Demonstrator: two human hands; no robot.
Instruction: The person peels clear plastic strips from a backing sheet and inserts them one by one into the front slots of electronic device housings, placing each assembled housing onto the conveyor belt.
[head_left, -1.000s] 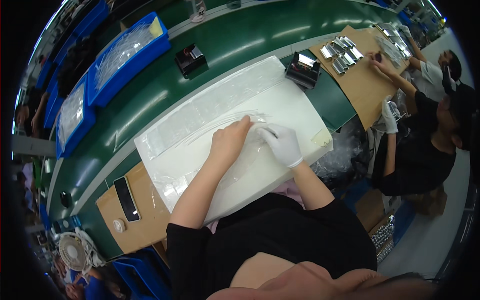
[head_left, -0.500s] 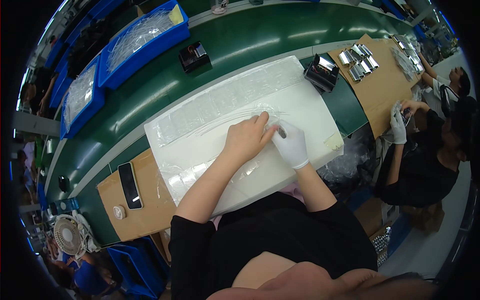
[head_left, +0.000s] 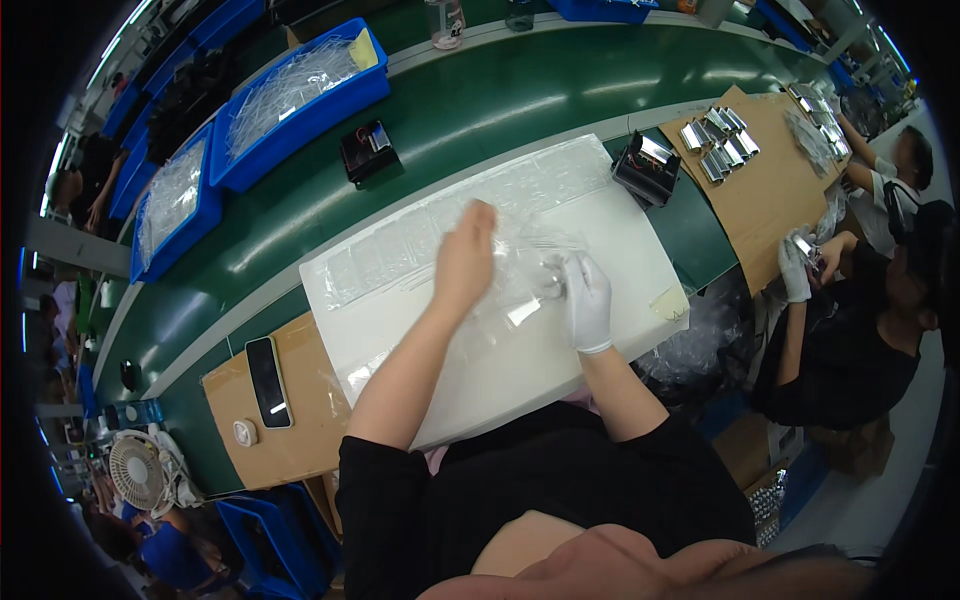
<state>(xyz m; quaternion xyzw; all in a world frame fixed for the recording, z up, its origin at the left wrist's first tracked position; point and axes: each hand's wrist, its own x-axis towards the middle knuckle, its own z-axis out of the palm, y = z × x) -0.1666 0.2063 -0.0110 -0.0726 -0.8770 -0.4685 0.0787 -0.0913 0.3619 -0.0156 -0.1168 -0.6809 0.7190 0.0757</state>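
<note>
My bare left hand point(head_left: 467, 258) is over the middle of a thick white foam slab point(head_left: 500, 380), smeared by motion, so its finger pose is unclear. Opposite it, my white-gloved right hand point(head_left: 588, 302) pinches the edge of a crumpled clear plastic bag point(head_left: 528, 280). The bag lies between both hands and catches bright reflections. Under and beside it run thin whitish strands point(head_left: 415, 280), partly covered. A row of flat clear plastic bags point(head_left: 375, 255) stretches along the slab's far side.
Blue bins point(head_left: 232, 175) of clear thin pieces stand far left. Two black boxes point(head_left: 368, 152) point(head_left: 645, 172) sit beyond the slab. A phone point(head_left: 269, 382) and a small white case point(head_left: 245, 432) lie left on cardboard. Metal parts point(head_left: 722, 142) lie right, near a co-worker's gloved hand point(head_left: 793, 270).
My hands have moved apart, the left up and to the left, the right slightly down and to the right. A clear bag now spreads between them, over the strands.
</note>
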